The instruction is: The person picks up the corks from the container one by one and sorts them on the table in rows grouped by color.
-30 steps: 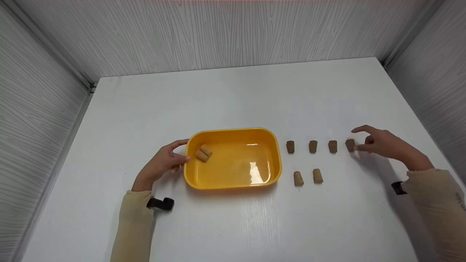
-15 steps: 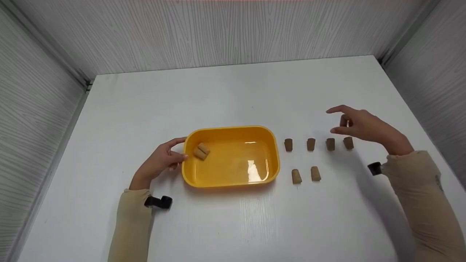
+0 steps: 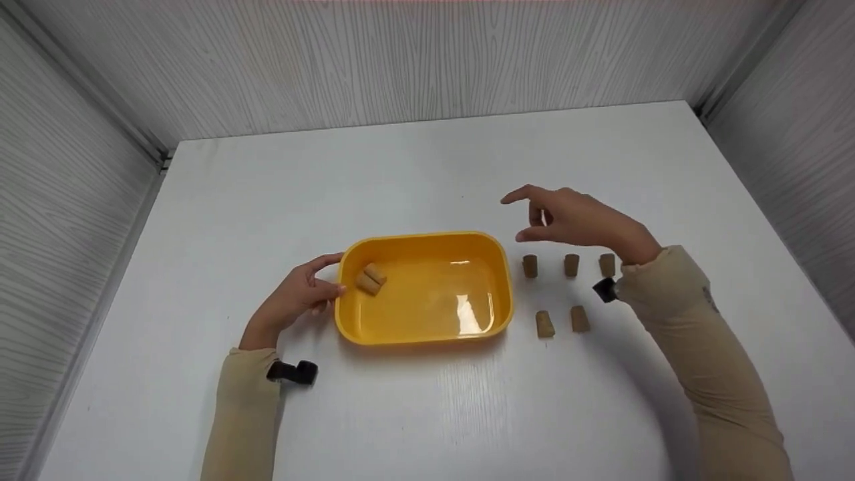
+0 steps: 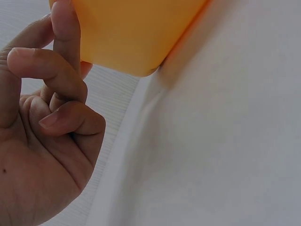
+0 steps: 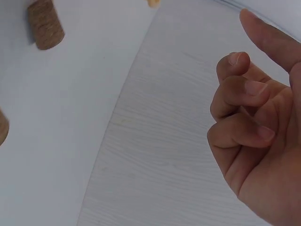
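Left of centre, the left hand [image 3: 294, 297] pinches the left rim of the yellow tray [image 3: 427, 294], mid-frame; two corks [image 3: 368, 284] touch inside its left end. Right of centre, five corks [image 3: 571, 265] (three above, two below) sit on the white table [image 3: 401, 414]; over them, the right hand [image 3: 580, 217], thumb and forefinger apart, holds nothing.

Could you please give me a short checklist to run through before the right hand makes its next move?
1. Tray steadied: ok, the left hand grips its left rim.
2. Right hand free: ok, it holds nothing.
3. Room in the tray: ok, only two corks lie inside, at its left end.
4. Right hand on a cork: not ok, it hovers apart from the three corks in the far row.
5. Table under the right sleeve: cannot tell, hidden in the head view.
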Available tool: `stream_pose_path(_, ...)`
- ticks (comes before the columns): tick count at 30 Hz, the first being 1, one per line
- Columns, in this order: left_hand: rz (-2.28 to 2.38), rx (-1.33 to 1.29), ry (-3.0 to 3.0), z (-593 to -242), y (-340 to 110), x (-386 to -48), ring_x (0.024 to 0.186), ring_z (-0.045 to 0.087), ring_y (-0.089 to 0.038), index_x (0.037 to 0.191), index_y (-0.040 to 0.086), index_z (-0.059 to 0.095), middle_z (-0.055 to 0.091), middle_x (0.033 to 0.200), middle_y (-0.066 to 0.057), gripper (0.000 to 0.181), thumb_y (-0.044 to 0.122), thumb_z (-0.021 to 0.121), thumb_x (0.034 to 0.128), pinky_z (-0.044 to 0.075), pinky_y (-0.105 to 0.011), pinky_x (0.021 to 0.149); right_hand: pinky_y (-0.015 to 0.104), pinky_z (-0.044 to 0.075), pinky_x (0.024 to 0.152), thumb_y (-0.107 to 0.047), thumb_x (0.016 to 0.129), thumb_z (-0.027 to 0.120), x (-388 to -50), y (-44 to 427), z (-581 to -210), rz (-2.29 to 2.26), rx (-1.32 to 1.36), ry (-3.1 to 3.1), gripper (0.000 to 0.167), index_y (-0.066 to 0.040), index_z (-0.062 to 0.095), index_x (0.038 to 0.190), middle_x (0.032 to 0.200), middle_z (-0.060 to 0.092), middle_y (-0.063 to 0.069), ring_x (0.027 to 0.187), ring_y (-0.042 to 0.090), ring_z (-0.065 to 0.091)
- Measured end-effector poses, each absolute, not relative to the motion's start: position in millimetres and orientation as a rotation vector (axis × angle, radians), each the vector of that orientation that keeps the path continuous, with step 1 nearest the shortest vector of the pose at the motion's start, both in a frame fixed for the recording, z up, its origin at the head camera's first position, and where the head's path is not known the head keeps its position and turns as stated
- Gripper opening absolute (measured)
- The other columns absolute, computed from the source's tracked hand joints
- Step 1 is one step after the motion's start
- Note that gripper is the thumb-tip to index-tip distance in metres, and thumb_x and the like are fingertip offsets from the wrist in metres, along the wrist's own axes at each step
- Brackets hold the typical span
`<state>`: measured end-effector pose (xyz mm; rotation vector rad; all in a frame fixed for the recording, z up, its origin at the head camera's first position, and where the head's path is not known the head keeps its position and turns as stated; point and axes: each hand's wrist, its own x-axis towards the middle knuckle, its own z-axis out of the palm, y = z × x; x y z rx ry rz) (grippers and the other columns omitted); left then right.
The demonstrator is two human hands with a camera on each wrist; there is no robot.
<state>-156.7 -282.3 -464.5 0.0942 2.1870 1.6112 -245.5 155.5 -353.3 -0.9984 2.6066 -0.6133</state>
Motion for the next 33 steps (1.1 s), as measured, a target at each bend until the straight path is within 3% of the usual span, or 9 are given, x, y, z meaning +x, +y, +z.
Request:
stream_pose_path(13,1.64,0.16,2.169,-466.2,-280.7,-158.9,0.047,0.04,-0.01,0.147,0.009,0.037,0.05,0.053,0.008,0.065,0.022,0.068,0.0902,0.039,-0.02,0.051,0.03,0.046,0.067,-0.029,0.09,0.068,-244.3,70.4,-353.8,-0.576,-1.186,2.477,0.052,-0.024,0.048,0.138,0.093,0.065,0.005,0.071,0.018,0.056)
stream_pose_path(23,1.615,0.126,2.184,-464.7,-280.2,-155.4,0.049,0.04,-0.012,0.147,0.012,0.038,0.048,0.053,0.007,0.065,0.024,0.067,0.0904,0.038,-0.021,0.053,0.034,0.052,0.08,-0.033,0.092,0.066,-243.8,8.8,-372.4,-0.573,-1.117,2.341,0.052,-0.03,0.045,0.139,0.102,0.067,0.004,0.083,0.019,0.06)
stream_pose_path(33,1.594,0.104,2.194,-463.1,-284.0,-155.2,0.049,0.04,-0.014,0.147,0.012,0.037,0.047,0.054,0.007,0.065,0.024,0.067,0.0912,0.039,-0.021,0.054,0.03,0.047,0.074,-0.032,0.092,0.066,-242.1,-27.3,-399.5,-0.506,-1.09,2.351,0.053,-0.028,0.044,0.141,0.095,0.065,0.003,0.079,0.016,0.056)
